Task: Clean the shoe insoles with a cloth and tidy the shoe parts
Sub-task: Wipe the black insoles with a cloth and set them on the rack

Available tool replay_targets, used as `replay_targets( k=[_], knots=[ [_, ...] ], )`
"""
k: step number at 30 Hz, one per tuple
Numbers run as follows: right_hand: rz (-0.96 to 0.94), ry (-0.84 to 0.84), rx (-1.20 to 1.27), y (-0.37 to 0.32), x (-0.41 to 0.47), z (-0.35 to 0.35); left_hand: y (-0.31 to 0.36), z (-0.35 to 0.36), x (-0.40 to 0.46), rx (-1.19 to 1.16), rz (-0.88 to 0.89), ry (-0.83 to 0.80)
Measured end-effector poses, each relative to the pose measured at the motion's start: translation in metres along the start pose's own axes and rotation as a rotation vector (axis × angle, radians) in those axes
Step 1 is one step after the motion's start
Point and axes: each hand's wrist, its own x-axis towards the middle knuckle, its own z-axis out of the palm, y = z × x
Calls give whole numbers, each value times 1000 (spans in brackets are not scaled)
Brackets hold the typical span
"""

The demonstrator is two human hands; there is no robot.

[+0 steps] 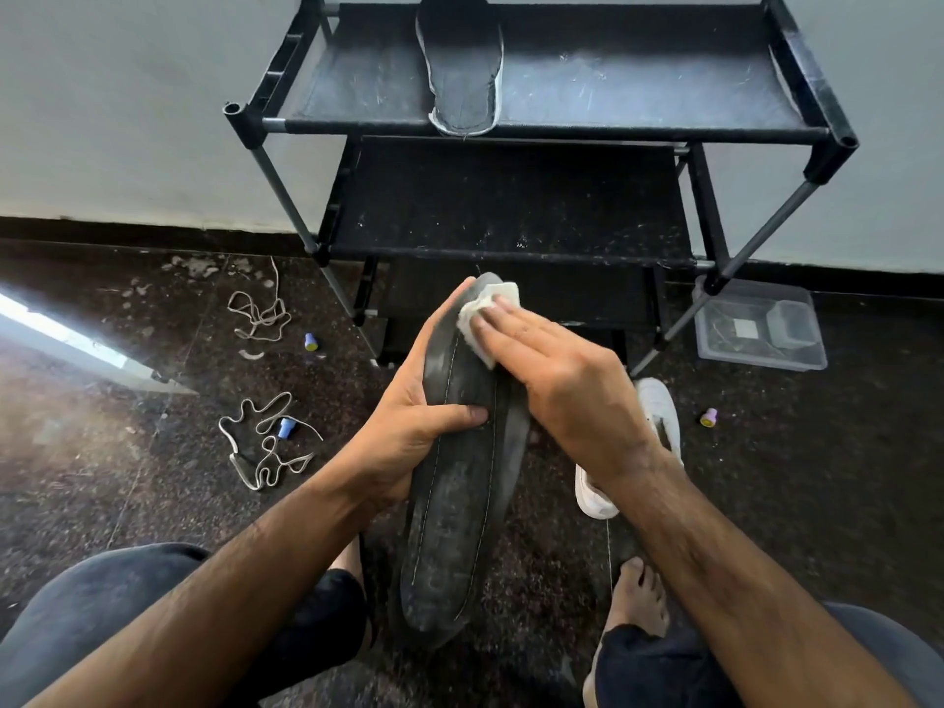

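A long dark insole [454, 513] with a pale stitch line is held upright in front of me. My left hand [414, 416] grips its left edge, thumb across the middle. My right hand [562, 380] presses a small white cloth [485, 314] flat against the insole's far tip. A second dark insole [462, 63] lies on the top shelf of the black shoe rack [562, 130]. A white shoe [659, 416] lies on the floor, partly hidden behind my right wrist.
Two loose laces [263, 442] [258, 314] lie on the dark speckled floor to the left, with small coloured caps [310, 341] [709, 416] scattered about. A clear plastic box [761, 329] sits by the rack's right leg. My bare feet and knees are below.
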Motion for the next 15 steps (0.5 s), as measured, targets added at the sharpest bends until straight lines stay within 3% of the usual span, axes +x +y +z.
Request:
replay_targets(
  k=[3, 6, 8, 12, 15],
  knots=[
    [264, 19, 19, 19, 0, -6, -5, 0, -2, -70, -33, 42],
    [496, 238, 167, 26, 3, -24, -10, -4, 0, -131, -82, 102],
    [453, 319, 204, 11, 9, -29, -13, -5, 1, -122, -77, 146],
    [279, 95, 154, -27, 8, -4, -20, 2, 0, -25, -79, 156],
    [200, 37, 239, -33, 9, 1, -21, -3, -1, 7, -109, 170]
  ],
)
